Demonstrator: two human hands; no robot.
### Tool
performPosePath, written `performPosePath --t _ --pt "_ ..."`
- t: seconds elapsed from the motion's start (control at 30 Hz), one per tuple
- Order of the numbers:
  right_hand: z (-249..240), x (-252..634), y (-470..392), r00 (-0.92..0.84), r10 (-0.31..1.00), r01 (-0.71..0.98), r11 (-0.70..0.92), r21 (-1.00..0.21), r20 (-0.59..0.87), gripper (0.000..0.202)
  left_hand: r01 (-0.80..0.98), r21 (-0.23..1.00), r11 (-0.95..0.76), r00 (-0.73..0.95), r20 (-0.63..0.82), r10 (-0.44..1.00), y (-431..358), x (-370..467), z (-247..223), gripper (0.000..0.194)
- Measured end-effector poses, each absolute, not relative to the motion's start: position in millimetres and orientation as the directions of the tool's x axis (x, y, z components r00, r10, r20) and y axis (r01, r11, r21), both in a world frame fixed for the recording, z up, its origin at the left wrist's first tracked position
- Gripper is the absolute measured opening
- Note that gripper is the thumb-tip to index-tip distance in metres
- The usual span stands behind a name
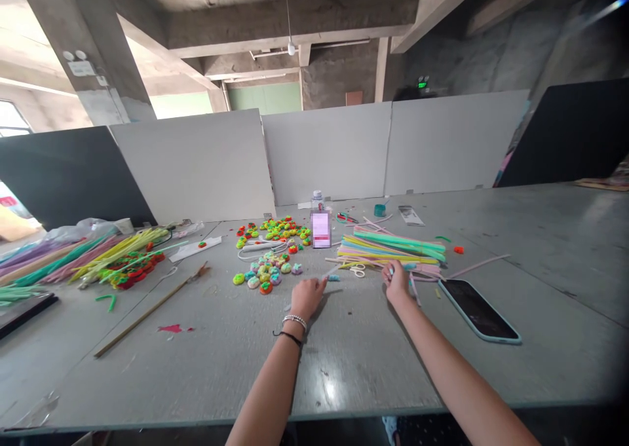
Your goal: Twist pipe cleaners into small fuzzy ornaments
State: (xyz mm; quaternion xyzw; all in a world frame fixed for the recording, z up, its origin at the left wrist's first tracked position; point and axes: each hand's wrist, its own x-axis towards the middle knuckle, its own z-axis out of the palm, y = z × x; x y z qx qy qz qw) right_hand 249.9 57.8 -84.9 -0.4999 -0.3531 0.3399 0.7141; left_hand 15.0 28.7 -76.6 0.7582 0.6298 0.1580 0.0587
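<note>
My left hand point(308, 297) is closed on the table point(221, 367), palm down, with its fingertips at a small blue piece point(333, 278). What it grips, if anything, is too small to name. My right hand point(396, 281) has its fingers curled at the near edge of a bundle of pastel pipe cleaners point(393, 246); what they hold is hidden. White-handled scissors point(358, 270) lie between my hands, just beyond them. Several small colorful flower-like pieces point(266, 269) are heaped left of my left hand.
A phone point(481, 312) lies to the right, and another upright screen point(322, 228) stands before a bottle point(317, 200). More pipe cleaners point(93, 256) pile at the left, near a wooden stick point(147, 315). A teal jar point(379, 209) sits farther back, before grey panels point(329, 151).
</note>
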Motion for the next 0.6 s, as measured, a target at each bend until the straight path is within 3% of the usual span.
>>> performPosePath --t 0.2,0.33,0.4,0.47,0.6 --pt "-98.8 246.8 63.1 0.560 0.808 0.020 0.205 -0.979 0.181 0.026 0.945 0.303 -0.122 0.081 0.143 0.986 31.0 16.0 -79.7 0.064" --pt "-106.8 223.1 53.9 0.404 0.858 0.261 0.225 -0.939 0.318 0.023 0.943 0.324 -0.075 0.021 0.167 0.986 29.3 20.6 -80.0 0.064" --pt "-108.5 213.3 47.1 0.149 0.890 0.529 0.296 -0.796 0.430 0.018 0.935 0.351 -0.056 -0.012 0.187 0.982 29.0 20.8 -80.0 0.063" --pt "-108.7 206.4 41.2 -0.115 0.880 0.690 0.405 -0.601 0.461 0.016 0.928 0.369 -0.047 -0.030 0.200 0.979 29.0 20.5 -80.3 0.062" --pt "-104.9 201.2 35.0 -0.311 0.832 0.755 0.510 -0.413 0.459 0.024 0.926 0.373 -0.051 -0.032 0.213 0.977 30.0 20.3 -81.8 0.061"
